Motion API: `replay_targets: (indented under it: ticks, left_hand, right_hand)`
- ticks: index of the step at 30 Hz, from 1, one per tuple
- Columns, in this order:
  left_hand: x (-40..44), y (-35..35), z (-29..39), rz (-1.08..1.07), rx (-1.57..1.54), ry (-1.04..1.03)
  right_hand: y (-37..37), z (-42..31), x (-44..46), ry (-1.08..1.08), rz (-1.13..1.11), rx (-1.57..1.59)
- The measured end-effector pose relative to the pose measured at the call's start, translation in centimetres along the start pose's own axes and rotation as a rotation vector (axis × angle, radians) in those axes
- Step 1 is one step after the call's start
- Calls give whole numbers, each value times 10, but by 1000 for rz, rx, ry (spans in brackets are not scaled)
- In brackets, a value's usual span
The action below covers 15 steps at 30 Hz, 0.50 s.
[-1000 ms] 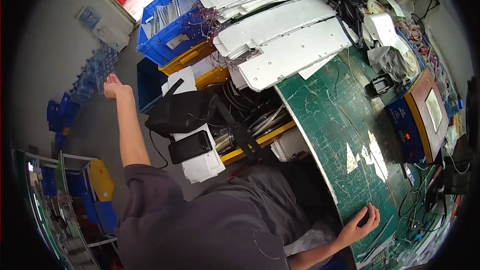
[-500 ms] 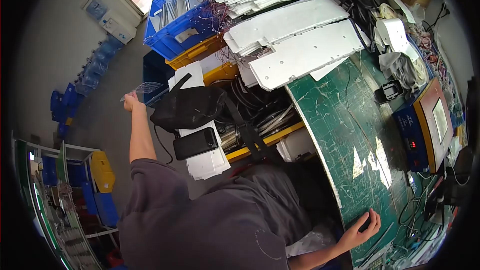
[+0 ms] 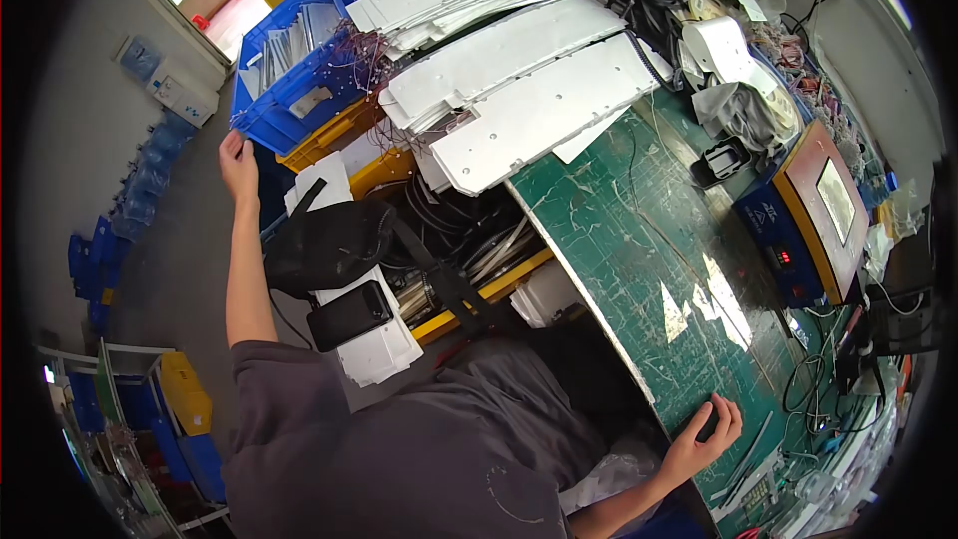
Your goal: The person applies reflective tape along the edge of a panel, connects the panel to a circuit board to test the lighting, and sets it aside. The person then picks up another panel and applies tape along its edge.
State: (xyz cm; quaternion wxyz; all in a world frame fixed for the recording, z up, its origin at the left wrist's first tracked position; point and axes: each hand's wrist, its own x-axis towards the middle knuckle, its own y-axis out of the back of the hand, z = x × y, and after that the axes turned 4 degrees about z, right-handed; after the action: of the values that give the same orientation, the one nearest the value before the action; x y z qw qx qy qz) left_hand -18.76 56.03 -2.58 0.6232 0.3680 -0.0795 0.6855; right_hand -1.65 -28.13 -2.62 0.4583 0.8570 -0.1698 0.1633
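Observation:
My left hand [image 3: 238, 166] is stretched out at the near left corner of a blue bin [image 3: 284, 112] holding several thin, pale pieces. Its fingers are drawn together by the bin's corner; whether anything is in them is hidden. My right hand [image 3: 702, 439] lies at the green tabletop's front edge, fingers curled around a small black object [image 3: 708, 425] that is mostly covered. Between the arms are a black bag [image 3: 329, 245] and a black phone [image 3: 349, 315], the phone lying on white panels [image 3: 384, 356].
Stacked white panels [image 3: 544, 125] cover the far end of the green table [image 3: 609, 230]. A blue device [image 3: 788, 230] with a red display stands at the right, cables [image 3: 818, 389] beside it. Yellow crates [image 3: 339, 130] sit under the blue bin. Water bottles [image 3: 155, 165] line the wall.
My left hand has moved up to the blue bin's corner, and the clear plastic sheet it held is out of sight. The view has shifted; my right hand stays on the black object.

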Motion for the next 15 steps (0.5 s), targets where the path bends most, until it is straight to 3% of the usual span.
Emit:
replay_targets:
  ticks: [5,6,10,15]
  left_hand:
    - [-97,-38,237,-464,-89,-586]
    - [-114,-42,264,-625,-142,-588]
    - [-156,-59,322,-1092,-60,-823]
    - [-169,-89,325,-1259,38,-977]
  right_hand:
    - [-2,-1,0,-4,17,-1]
    - [-2,-1,0,-5,24,-5]
    - [-1,0,-1,-13,35,28]
    - [1,-2,-1,-12,40,46]
